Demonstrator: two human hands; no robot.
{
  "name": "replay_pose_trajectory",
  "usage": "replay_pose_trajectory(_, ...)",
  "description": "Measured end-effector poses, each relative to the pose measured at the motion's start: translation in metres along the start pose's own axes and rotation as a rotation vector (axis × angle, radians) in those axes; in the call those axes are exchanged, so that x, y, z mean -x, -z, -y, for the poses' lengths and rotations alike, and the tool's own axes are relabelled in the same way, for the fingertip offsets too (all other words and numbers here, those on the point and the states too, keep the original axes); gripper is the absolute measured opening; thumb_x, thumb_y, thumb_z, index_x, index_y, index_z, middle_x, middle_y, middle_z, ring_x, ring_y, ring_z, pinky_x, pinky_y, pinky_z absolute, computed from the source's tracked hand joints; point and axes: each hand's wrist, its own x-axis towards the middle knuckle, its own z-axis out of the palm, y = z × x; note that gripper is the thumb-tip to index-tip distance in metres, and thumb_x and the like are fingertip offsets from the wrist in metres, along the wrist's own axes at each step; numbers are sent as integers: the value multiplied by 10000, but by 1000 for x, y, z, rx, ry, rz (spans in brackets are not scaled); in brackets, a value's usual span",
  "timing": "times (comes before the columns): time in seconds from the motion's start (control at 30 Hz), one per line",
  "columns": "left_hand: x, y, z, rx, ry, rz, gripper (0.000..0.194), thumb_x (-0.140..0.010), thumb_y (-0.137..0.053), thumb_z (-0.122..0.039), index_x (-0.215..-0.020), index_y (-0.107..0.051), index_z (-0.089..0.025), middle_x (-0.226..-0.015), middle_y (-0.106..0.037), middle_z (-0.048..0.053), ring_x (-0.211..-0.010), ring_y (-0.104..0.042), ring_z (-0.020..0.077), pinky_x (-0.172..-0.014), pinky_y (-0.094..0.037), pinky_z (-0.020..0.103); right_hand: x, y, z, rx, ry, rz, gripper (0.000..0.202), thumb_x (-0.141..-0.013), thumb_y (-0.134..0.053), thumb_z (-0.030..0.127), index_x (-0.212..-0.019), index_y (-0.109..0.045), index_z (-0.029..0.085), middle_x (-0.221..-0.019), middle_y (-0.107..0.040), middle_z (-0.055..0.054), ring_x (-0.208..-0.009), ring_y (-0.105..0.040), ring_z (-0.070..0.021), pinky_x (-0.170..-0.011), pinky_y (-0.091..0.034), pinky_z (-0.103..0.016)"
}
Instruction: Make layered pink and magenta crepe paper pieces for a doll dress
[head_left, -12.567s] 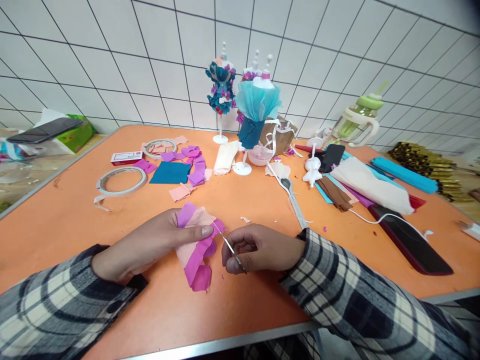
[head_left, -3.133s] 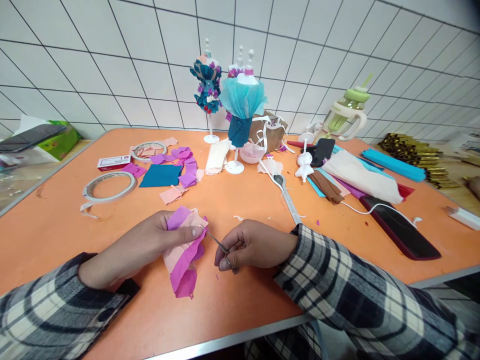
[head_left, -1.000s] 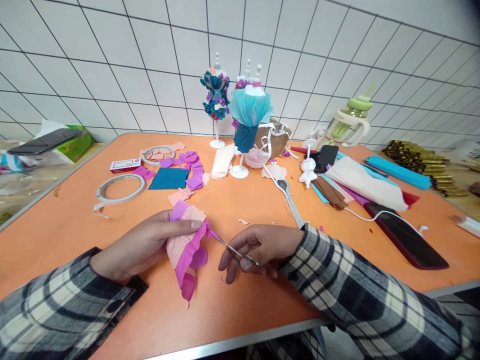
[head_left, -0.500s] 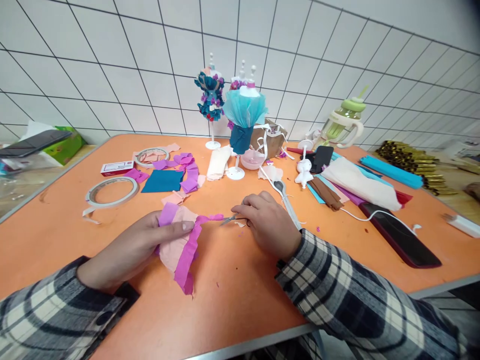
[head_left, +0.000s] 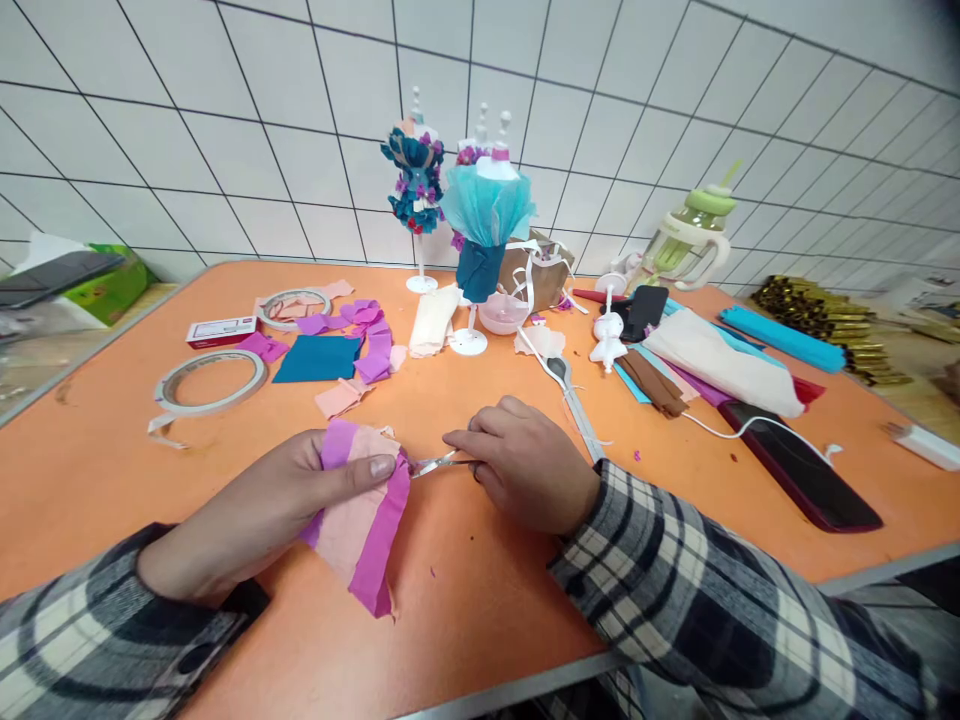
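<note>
My left hand pinches a layered piece of crepe paper, peach with purple and magenta strips along its sides, thumb lying on top. From the right, my right hand holds a slim metal tool that looks like small scissors. Its tips touch the paper's magenta edge near my left thumb; the fingers partly hide its handle. Beyond the hands lie a dark blue paper square, purple paper scraps and a peach scrap.
Paper-dressed mini mannequins stand at the back, beside a pink bowl. Tape rolls and a small box lie left. Rightward are larger scissors, a white figure, folded papers, a phone and a bottle.
The tool in my right hand has moved left and down onto the paper's edge. The magenta strip end that stuck out to the right no longer shows. The view has shifted slightly.
</note>
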Motion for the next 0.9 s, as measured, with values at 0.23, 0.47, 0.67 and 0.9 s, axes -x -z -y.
replay_pose_trajectory(0.23, 5, -1, -6, 23, 22, -51, 406, -669, -855, -535, -741, -709, -162, -648, -678, -2, -557, -574, 118, -515, -479, 195, 0, -2, -5, 26, -32, -7, 349, -928, -540, 111, -1235, -681, 200, -1029, -670, -67, -899, -480, -238, -790, -388, -377)
replay_pose_trajectory(0.47, -2, -1, -4, -217, 21, -118, 517, -696, -810, -574, -1062, -725, -219, -788, -751, 7, -567, -644, 164, -490, -488, 227, -1, 1, -9, -25, -161, -53, 448, -855, -591, 56, -1286, -631, 171, -1181, -700, -64, -994, -513, -254, -852, -404, -384)
replay_pose_trajectory(0.67, -10, 2, 4, -321, -66, -133, 522, -763, -686, -680, -1027, -679, -229, -735, -717, 4, -627, -678, 222, -553, -548, 299, -4, -2, -8, -252, -257, -92, 298, -872, -681, 191, -1168, -713, 197, -1047, -756, -42, -935, -588, -231, -795, -432, -355)
replay_pose_trajectory(0.9, -12, 9, 0, -931, -528, -499, 668, -832, -582, -515, -1422, -524, -206, -1218, -712, 126, -1064, -681, 341, -900, -553, 459, -5, -5, -13, -330, -284, -191, 400, -847, -710, 149, -1243, -701, 204, -1039, -734, -61, -952, -613, -210, -852, -450, -348)
